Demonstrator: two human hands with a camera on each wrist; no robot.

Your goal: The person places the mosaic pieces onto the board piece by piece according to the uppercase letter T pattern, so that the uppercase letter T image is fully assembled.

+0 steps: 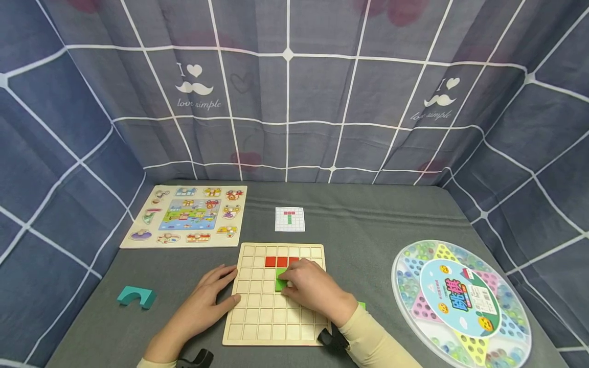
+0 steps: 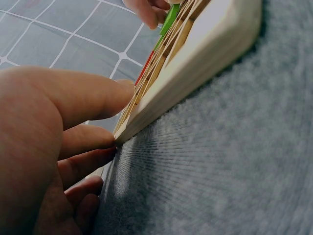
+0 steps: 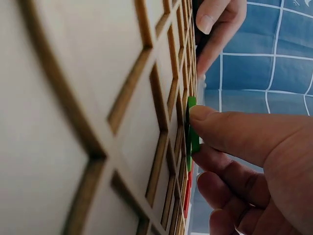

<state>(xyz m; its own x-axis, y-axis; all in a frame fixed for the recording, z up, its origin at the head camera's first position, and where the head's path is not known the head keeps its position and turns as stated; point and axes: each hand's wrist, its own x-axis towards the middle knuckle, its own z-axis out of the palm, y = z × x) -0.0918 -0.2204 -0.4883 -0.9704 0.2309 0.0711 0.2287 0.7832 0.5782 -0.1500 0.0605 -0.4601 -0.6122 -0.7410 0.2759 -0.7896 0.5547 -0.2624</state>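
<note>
A wooden grid board [image 1: 255, 327] lies flat on the table. Three red tiles [image 1: 270, 261] sit side by side near its far edge, the rightmost partly behind my right hand [image 1: 313, 289]. That hand pinches a green tile [image 3: 195, 128] between thumb and fingertips, slightly tilted at the board surface. Just beyond it, below the middle red tile, another green tile [image 1: 281, 273] lies in the grid. My left hand [image 1: 207, 296] rests against the board's left edge with fingers extended; in the left wrist view its thumb and index fingertip touch the wooden rim [image 2: 161, 105].
Behind the board lies a white pattern card [image 1: 296, 225] showing a red and green T. A picture puzzle board [image 1: 138, 217] is at far left, a teal arch block [image 1: 136, 295] nearer. Right stands a round marble game box [image 1: 460, 301]. Something green [image 1: 362, 305] peeks out by the right forearm.
</note>
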